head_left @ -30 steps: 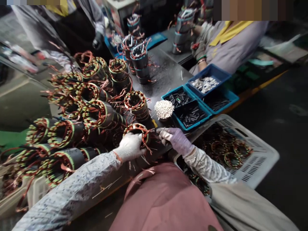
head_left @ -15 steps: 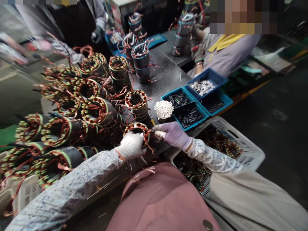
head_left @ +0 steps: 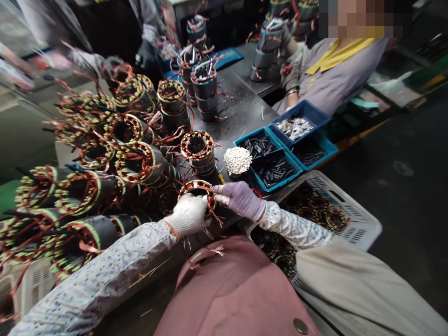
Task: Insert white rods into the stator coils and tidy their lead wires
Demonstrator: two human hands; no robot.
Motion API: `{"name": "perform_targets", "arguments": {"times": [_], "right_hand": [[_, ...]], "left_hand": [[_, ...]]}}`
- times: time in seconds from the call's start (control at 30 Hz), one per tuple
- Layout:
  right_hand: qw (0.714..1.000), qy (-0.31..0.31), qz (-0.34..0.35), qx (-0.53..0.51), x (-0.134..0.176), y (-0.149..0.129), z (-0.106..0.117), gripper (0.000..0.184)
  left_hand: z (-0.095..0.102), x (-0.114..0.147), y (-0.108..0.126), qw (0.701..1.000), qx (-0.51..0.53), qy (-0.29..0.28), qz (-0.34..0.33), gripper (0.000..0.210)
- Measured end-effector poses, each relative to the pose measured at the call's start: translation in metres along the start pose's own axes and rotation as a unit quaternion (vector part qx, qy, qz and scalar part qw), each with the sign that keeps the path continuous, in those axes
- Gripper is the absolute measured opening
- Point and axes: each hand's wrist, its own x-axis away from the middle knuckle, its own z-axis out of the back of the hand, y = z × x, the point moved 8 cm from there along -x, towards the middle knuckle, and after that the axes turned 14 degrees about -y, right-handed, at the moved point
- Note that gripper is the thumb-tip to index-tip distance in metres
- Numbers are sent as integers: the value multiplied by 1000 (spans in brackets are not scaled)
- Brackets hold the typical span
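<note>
A motor stator (head_left: 196, 185) with copper windings stands at the table's near edge, just in front of me. My left hand (head_left: 191, 211), in a white knit glove, is closed on its near rim, with the thumb towards the opening. On the stator's right side, my right hand (head_left: 241, 199) in a purple glove pinches copper wire (head_left: 211, 198) at the rim; the fingertips partly cover it. Loose wire ends (head_left: 217, 218) hang below. Behind it stands another stator (head_left: 198, 147), and a round heap of small white pieces (head_left: 238, 161) lies to its right.
Many stators (head_left: 140, 161) crowd the left side. Blue bins (head_left: 276, 179) hold black tubes and white pieces. A white crate (head_left: 364, 224) with wound parts stands low on the right. Two co-workers are across the table, one with a hand (head_left: 290, 77) at stacked stators.
My right hand has moved left, bringing its fingertips from beside the stator onto its rim. My left hand stays on the stator. The far-left co-worker's hands have shifted slightly.
</note>
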Motion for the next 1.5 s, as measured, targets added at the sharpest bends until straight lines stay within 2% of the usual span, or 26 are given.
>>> {"name": "perform_targets", "arguments": {"times": [0.1, 0.23, 0.33, 0.4, 0.5, 0.57, 0.6, 0.63, 0.7, 0.77, 0.8, 0.9, 1.03, 1.2, 1.27, 1.37, 1.43, 1.5], "right_hand": [[1000, 14, 21, 11, 11, 7, 3, 42], [996, 57, 43, 48, 9, 4, -6, 23], [995, 53, 54, 67, -7, -8, -24, 21], [995, 61, 63, 42, -11, -9, -26, 20], [995, 76, 57, -32, 6, 21, -5, 25], [993, 108, -46, -17, 32, 67, 29, 30], [982, 127, -137, 23, 48, 95, 50, 31], [963, 113, -231, 83, 61, 122, 68, 30], [910, 5, -363, 198, 72, 166, 88, 30], [872, -104, -408, 251, 64, 194, 90, 32], [863, -140, -414, 254, 56, 203, 86, 32], [853, -188, -426, 236, 34, 216, 70, 24], [846, -216, -430, 231, 25, 227, 61, 29], [840, -241, -422, 242, 27, 232, 61, 31], [837, -253, -418, 247, 26, 229, 61, 29], [835, -257, -416, 254, 27, 224, 68, 29], [833, -239, -423, 264, 29, 222, 79, 32], [833, -216, -429, 276, 31, 222, 91, 33]], "left_hand": [[1, 0, 0, 1000, 2, -10, 2, 40], [-1, -3, -1, 999, 6, -42, 7, 39], [-1, -3, 1, 998, 3, -58, -2, 39], [0, -2, 1, 998, -4, -58, 0, 39], [5, -3, 1, 998, -26, -59, 17, 38], [6, -4, 2, 996, -36, -75, 42, 35], [6, -5, 2, 994, -35, -86, 60, 34], [6, -5, 3, 992, -30, -96, 79, 33], [7, -4, 6, 988, -17, -104, 115, 33], [8, -2, 9, 985, -6, -102, 142, 34], [7, -1, 10, 983, -1, -100, 153, 34], [4, 5, 8, 980, 9, -92, 177, 34], [-7, 13, 0, 974, 14, -131, 186, 30], [-16, 18, -3, 977, -11, -162, 136, 26], [-18, 20, -3, 982, -17, -144, 124, 26], [-17, 24, -2, 991, 1, -75, 114, 30], [-15, 27, -2, 993, 15, -33, 109, 33], [-17, 29, -3, 994, 20, -19, 105, 35]]}}
